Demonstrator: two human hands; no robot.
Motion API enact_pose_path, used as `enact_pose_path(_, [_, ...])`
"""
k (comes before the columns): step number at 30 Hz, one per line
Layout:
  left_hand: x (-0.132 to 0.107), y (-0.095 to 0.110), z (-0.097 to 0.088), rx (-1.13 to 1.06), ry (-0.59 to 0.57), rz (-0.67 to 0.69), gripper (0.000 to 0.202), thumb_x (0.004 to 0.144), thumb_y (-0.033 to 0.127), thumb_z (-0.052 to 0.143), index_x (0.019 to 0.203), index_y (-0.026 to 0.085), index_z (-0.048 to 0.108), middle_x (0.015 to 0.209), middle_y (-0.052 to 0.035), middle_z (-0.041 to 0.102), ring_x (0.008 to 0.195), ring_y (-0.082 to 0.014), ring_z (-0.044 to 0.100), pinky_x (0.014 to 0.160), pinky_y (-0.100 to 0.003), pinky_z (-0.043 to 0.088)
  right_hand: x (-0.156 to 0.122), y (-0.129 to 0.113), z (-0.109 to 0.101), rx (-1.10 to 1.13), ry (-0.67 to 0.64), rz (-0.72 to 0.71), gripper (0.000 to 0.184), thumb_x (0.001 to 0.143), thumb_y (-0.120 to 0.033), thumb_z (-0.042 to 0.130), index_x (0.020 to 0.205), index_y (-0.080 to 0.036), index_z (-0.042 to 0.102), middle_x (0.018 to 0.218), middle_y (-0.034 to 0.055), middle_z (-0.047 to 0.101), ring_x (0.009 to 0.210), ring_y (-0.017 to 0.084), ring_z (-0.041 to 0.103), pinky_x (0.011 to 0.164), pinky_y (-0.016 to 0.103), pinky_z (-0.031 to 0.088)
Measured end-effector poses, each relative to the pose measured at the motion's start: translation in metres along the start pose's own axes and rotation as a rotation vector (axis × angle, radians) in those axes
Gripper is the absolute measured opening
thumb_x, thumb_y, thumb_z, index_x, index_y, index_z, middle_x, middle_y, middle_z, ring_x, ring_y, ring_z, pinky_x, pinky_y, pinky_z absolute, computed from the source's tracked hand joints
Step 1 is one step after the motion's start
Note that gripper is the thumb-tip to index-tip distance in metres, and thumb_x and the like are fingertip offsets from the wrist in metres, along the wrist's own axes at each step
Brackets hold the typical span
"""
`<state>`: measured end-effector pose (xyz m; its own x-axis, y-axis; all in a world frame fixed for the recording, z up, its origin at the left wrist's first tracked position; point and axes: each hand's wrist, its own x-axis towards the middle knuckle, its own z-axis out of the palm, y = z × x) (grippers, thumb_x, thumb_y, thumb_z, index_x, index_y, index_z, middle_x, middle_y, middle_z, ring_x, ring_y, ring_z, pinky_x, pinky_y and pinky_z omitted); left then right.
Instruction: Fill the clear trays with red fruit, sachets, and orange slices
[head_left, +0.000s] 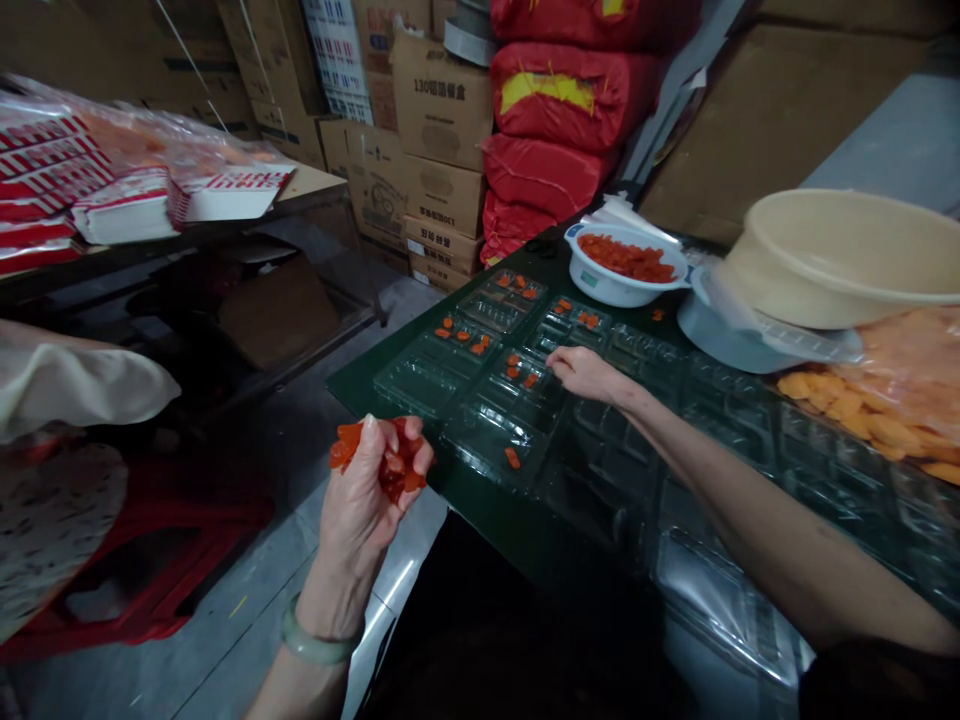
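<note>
My left hand point(375, 490), a pale green bangle on its wrist, is wrapped round a bunch of glossy orange-red slices point(396, 468) by the table's near left edge. My right hand point(581, 372) reaches over the clear plastic trays with its fingers pinched together; what is between the fingertips is hidden. Beside it lies a clear compartment tray point(536, 402) with a few slices point(513, 366) in it. Farther left, another tray point(420, 375) holds several slices along its far side. One lone slice point(512, 457) rests nearer to me.
At the back of the dark green table point(352, 378) stands a white basin point(628, 285) full of orange-red pieces. A cream tub point(832, 255), a blue-grey basin point(739, 325) and bagged orange slices point(885, 400) are on the right. A person's white sleeve point(82, 385) shows at left, near a red stool point(180, 560).
</note>
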<state>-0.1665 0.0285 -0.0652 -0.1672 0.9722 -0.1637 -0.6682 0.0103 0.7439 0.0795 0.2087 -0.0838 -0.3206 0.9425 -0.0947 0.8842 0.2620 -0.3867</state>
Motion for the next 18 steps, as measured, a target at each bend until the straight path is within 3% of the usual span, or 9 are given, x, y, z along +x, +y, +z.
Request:
enact_pose_path(3, [0.000,-0.001,-0.001,-0.003,-0.002,-0.001,0.039,0.073,0.045,0.066,0.060,0.014,0.045,0.077,-0.0013,0.052,0.053,-0.0076,0.050,0.028,-0.011,0.032,-0.006,0.000,-0.001,0.004,0.023,-0.024,0.010,0.079,-0.026,0.053,0.082,-0.017,0.057,0.067,-0.0001,0.058,0.059,0.012,0.050,0.054,0.021,0.035])
enact_pose_path(9, [-0.001,-0.002,0.002,-0.012,-0.012,0.000,0.039,0.072,0.045,0.066,0.059,0.014,0.046,0.077,-0.0021,0.051,0.053,-0.0076,0.050,0.028,-0.011,0.031,-0.012,0.000,0.001,0.014,0.058,0.087,0.030,0.074,-0.048,0.060,0.067,-0.019,0.061,0.053,-0.0036,0.049,0.052,0.011,0.045,0.051,0.024,0.029])
enact_pose_path(15, [-0.005,0.000,0.004,-0.011,-0.014,-0.002,0.042,0.070,0.046,0.068,0.056,0.014,0.044,0.075,-0.0014,0.051,0.052,-0.0070,0.050,0.028,-0.011,0.030,-0.034,-0.017,-0.009,0.093,0.263,0.119,0.019,0.078,-0.025,0.053,0.068,-0.015,0.066,0.060,0.0002,0.057,0.057,0.012,0.048,0.055,0.023,0.033])
enact_pose_path(18, [-0.006,-0.003,0.002,-0.013,-0.028,-0.013,0.042,0.070,0.046,0.068,0.057,0.014,0.044,0.077,-0.0012,0.052,0.051,-0.0063,0.051,0.029,-0.011,0.031,-0.060,-0.041,-0.001,0.033,0.081,-0.052,0.016,0.077,-0.027,0.057,0.069,-0.017,0.067,0.062,0.0001,0.061,0.058,0.012,0.051,0.055,0.023,0.033])
